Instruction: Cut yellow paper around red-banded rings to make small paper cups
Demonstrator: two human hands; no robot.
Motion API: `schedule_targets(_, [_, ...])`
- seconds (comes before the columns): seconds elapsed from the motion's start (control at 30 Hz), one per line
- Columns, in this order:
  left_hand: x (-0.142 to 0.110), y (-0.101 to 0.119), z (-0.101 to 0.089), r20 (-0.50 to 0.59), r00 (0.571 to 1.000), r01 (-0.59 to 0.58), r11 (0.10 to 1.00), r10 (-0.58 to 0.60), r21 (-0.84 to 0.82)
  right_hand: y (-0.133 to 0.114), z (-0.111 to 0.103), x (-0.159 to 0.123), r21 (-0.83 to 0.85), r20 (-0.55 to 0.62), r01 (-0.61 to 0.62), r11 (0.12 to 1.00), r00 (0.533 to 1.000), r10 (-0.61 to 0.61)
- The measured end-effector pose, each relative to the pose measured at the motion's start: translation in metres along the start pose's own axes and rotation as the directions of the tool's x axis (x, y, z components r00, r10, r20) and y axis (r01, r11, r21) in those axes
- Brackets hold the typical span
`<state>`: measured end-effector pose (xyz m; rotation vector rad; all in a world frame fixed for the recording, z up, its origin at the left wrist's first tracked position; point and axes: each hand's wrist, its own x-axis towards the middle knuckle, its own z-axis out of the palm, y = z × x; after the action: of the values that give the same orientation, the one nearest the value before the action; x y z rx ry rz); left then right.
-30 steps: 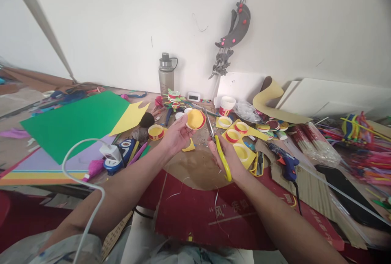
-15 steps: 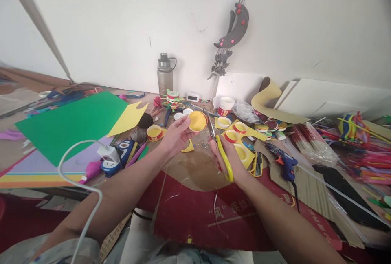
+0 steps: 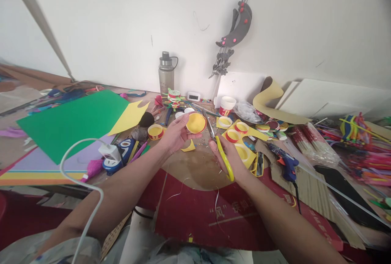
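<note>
Left hand: raised over the middle of the desk, grip pinching the rim of a small round cup piece, yellow face up, red edge showing at right.
Right hand: grip curled about the yellow handles of the scissors.
Blades: pointing far and slightly left, just beside the right edge of the cup piece; touching or not, impossible to tell.
Yellow face: probably thin paper; liable to tear or turn ragged from too deep a snip.
Round rim: apt to buckle from too hard a squeeze, or to twist loose from too light a pinch.
Left fingertips: close to the rim, at risk of a nick from a slipping cut.
Yellow sheet: right of the scissors, bearing red rings; easily knocked by a rightward swing.
Box cutter: just right of the right hand; possible scratch from an outward sweep.
Glue gun: farther right; hot or cold, not visible; possible burn from careless reaching.
White cord: crossing the left forearm; possible snag from pulling back.
</note>
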<state>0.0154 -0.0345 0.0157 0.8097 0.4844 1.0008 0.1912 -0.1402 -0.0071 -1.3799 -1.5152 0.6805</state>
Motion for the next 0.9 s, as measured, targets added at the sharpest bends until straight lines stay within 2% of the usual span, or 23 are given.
schedule_targets(0.23, [-0.0022, 0.0038, 0.0025, 0.000, 1.000, -0.019, 1.000, 0.019, 0.010, -0.0080, -0.0029, -0.0002, 0.016, 0.042, 0.012, 1.000, 0.999, -0.012])
schedule_targets(0.9, [-0.0009, 0.0019, -0.0010, 0.041, 0.999, -0.025, 0.999, 0.024, 0.024, -0.0015, -0.0034, 0.0018, -0.095, 0.004, 0.076, 0.993, 0.997, -0.076])
